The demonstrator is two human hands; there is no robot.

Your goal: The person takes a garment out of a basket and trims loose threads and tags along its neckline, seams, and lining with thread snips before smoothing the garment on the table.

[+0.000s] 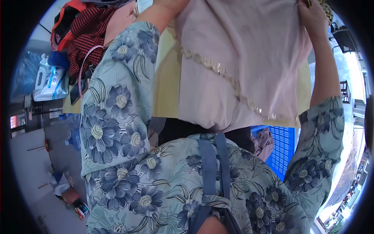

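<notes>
A pale pink satin cloth (249,46) spreads over the table in front of me. A gold, shiny beaded trim (218,70) runs aslant across it, and its lower end hangs over the near table edge. At the far right of the cloth, my right hand (314,18) has its fingers closed on the cloth's edge. My left hand (173,4) is at the top edge of the view, by the cloth's far left side. Its fingers are cut off, so their grip does not show.
Left on the pale wooden table (165,85) lie red-and-black checked cloth (93,23), a measuring tape (82,72) and a dark phone (79,91). A white jug (50,80) stands beyond. Below the table's right side, a blue crate (281,144) holds crumpled pink cloth (263,143).
</notes>
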